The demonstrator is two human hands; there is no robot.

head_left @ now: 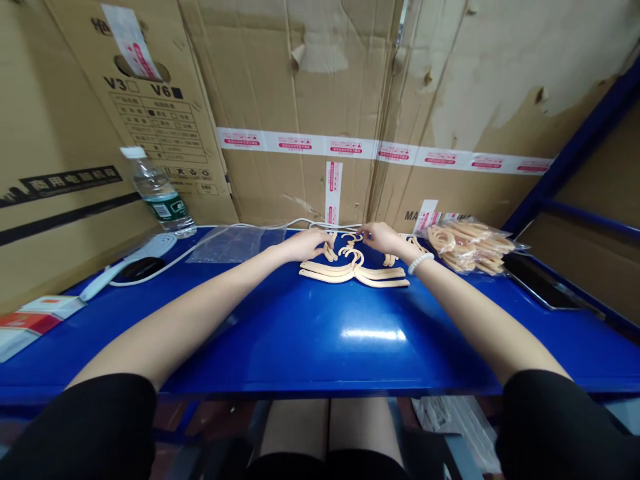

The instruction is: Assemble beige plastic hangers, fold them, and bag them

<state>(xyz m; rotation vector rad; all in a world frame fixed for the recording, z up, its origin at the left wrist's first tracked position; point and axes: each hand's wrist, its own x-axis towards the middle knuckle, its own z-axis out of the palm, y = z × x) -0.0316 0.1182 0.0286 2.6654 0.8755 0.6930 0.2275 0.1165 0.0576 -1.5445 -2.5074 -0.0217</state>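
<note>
Two beige hangers (327,272) lie close together on the blue table, their hooks side by side and their curved arms spread left and right. Just behind them are more beige hanger parts (330,251), partly covered by my hands. My left hand (306,245) is closed, with bent fingertips at the left arm of a rear hanger. Across from it, my right hand (383,239) has its fingertips drawn together at a beige hook (354,238). The exact contact of the fingers is too small to make out. A beaded bracelet is on my right wrist.
A clear bag of beige hangers (467,245) lies at the right, beside a dark phone (540,283). At left are a water bottle (163,197), a white handheld fan or brush (145,250), a cable and a box (37,323). Cardboard (300,93) walls the back.
</note>
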